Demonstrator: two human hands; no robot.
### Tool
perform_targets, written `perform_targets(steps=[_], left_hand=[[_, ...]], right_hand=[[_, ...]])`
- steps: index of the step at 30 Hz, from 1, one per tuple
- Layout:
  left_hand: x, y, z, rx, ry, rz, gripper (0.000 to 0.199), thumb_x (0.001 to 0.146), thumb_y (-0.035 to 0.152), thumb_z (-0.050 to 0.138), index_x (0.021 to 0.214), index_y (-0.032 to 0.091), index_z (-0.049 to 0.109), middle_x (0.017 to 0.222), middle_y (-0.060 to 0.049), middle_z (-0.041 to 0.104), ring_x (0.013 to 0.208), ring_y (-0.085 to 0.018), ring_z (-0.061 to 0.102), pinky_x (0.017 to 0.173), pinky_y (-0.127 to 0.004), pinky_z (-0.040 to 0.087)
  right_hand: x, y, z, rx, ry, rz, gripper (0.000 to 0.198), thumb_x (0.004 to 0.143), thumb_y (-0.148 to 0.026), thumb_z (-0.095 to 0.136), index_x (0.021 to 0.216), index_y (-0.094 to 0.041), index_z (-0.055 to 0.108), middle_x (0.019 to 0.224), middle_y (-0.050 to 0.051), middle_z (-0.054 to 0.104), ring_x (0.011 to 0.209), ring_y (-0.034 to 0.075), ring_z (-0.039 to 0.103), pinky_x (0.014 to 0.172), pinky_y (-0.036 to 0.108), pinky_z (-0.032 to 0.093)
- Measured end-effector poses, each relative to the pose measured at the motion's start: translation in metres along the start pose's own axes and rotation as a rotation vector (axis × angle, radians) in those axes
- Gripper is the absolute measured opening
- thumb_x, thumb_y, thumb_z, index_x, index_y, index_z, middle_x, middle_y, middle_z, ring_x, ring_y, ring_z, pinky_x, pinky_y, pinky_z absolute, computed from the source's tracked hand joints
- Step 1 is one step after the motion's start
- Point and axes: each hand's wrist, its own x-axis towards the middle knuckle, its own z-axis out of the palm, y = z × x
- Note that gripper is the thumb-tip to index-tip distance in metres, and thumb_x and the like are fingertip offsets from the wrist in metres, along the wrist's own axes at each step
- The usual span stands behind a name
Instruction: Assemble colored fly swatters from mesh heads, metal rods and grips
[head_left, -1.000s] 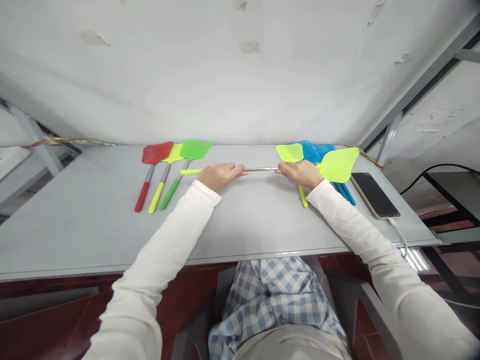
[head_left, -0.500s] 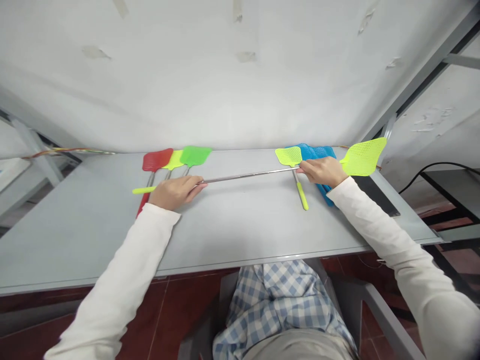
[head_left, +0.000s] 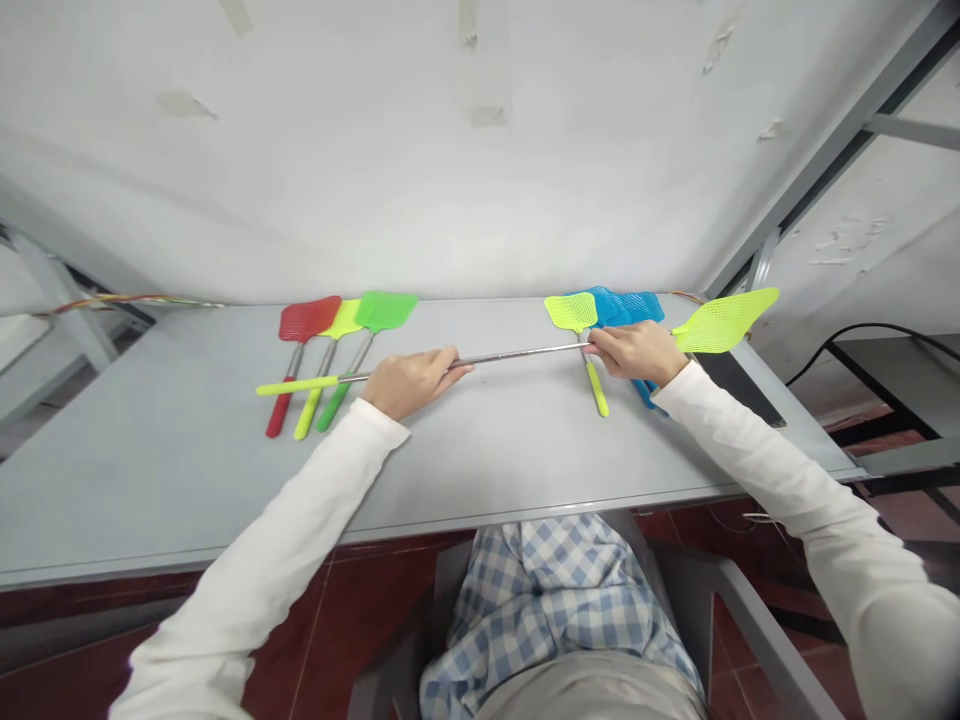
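A long yellow fly swatter [head_left: 517, 354] is stretched out sideways above the table, its handle to the left and its yellow mesh head to the right. My left hand [head_left: 412, 383] is closed around its metal rod, right of the handle. Near the head end, my right hand [head_left: 637, 353] grips the same rod. Below the handle lie a red fly swatter [head_left: 308, 319], a yellow one [head_left: 343, 318] and a green one [head_left: 386, 310]. A shorter yellow fly swatter [head_left: 571, 311] lies left of my right hand, beside blue fly swatters [head_left: 634, 305] partly hidden by that hand.
The grey table [head_left: 480, 450] stands against a white wall [head_left: 450, 200]. A dark flat device [head_left: 739, 390] lies at the table's right, partly behind my right forearm. Metal frame posts rise at both sides, and cables run along the back left edge.
My left hand has slid right along the rod, away from the handle, so the two hands are closer together. The swatter's head has turned to show a narrower face.
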Motion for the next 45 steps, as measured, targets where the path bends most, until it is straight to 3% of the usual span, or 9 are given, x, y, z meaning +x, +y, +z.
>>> perform_targets(steps=[4,9,17,23,27,32,36,40,45], left_hand=[[0.000,-0.002,0.002,-0.029,-0.030,-0.007,0.042,0.092,0.054,0.039,0.078,0.021,0.060,0.060,-0.003,0.062,0.049,-0.014,0.052,0.049,-0.026,0.022],[-0.016,-0.028,-0.008,0.015,-0.087,-0.068,0.045,0.093,0.056,0.033,0.083,0.023,0.062,0.061,-0.003,0.063,0.049,-0.015,0.050,0.050,-0.027,0.020],[-0.048,-0.071,-0.027,0.149,-0.235,-0.249,0.045,0.092,0.055,0.034,0.095,0.024,0.066,0.074,-0.008,0.066,0.065,-0.019,0.057,0.053,-0.029,0.023],[-0.057,-0.081,-0.026,0.172,-0.381,-0.260,0.040,0.090,0.052,0.039,0.084,0.020,0.064,0.070,-0.006,0.063,0.062,-0.016,0.049,0.055,-0.027,0.021],[-0.051,-0.080,-0.021,0.200,-0.487,-0.347,0.037,0.090,0.046,0.040,0.087,0.018,0.065,0.066,-0.005,0.061,0.062,-0.016,0.046,0.061,-0.026,0.025],[-0.026,-0.055,-0.016,0.208,-0.507,-0.370,0.039,0.091,0.045,0.041,0.102,0.020,0.068,0.077,-0.009,0.069,0.069,-0.021,0.054,0.063,-0.030,0.031],[0.006,0.001,-0.005,0.136,-0.547,-0.279,0.036,0.092,0.040,0.040,0.112,0.025,0.067,0.093,-0.011,0.073,0.078,-0.026,0.064,0.061,-0.032,0.035],[0.029,0.052,0.006,0.057,-0.555,-0.198,0.036,0.093,0.037,0.038,0.112,0.024,0.065,0.087,-0.011,0.073,0.078,-0.026,0.068,0.063,-0.032,0.040],[0.030,0.058,0.007,-0.013,-0.526,-0.118,0.033,0.094,0.036,0.036,0.103,0.021,0.064,0.085,-0.009,0.073,0.075,-0.022,0.067,0.060,-0.028,0.038]], right_hand=[[0.006,0.003,0.002,-0.011,-0.007,-0.030,0.053,0.101,-0.046,0.020,0.086,-0.015,0.061,0.074,0.006,0.063,0.062,0.014,0.052,0.054,0.028,0.018],[0.000,0.032,0.007,-0.176,0.080,-0.012,0.044,0.099,-0.040,0.031,0.085,-0.013,0.063,0.084,0.011,0.061,0.078,0.020,0.053,0.067,0.031,0.031],[-0.010,0.078,0.004,-0.297,0.015,-0.090,0.036,0.097,-0.033,0.036,0.082,-0.014,0.064,0.085,0.012,0.061,0.084,0.022,0.051,0.077,0.034,0.033],[-0.012,0.079,0.013,-0.170,-0.075,-0.321,0.040,0.095,-0.032,0.035,0.070,-0.017,0.061,0.068,0.007,0.062,0.067,0.017,0.049,0.071,0.031,0.031],[-0.018,0.074,0.022,-0.123,-0.154,-0.300,0.040,0.091,-0.032,0.038,0.062,-0.017,0.060,0.060,0.007,0.061,0.055,0.015,0.046,0.062,0.031,0.025],[-0.004,0.047,0.015,-0.129,-0.185,-0.206,0.040,0.091,-0.033,0.037,0.068,-0.015,0.065,0.068,0.009,0.068,0.056,0.015,0.051,0.058,0.032,0.020],[0.026,-0.003,0.001,-0.072,-0.209,-0.221,0.040,0.090,-0.031,0.035,0.076,-0.016,0.069,0.073,0.009,0.071,0.060,0.016,0.056,0.057,0.031,0.018],[0.045,-0.042,-0.007,-0.026,-0.218,-0.214,0.045,0.093,-0.032,0.031,0.077,-0.015,0.070,0.073,0.010,0.071,0.061,0.017,0.057,0.057,0.031,0.017],[0.042,-0.037,-0.002,-0.027,-0.097,-0.289,0.044,0.096,-0.034,0.032,0.077,-0.016,0.067,0.071,0.008,0.068,0.064,0.016,0.053,0.063,0.032,0.024]])
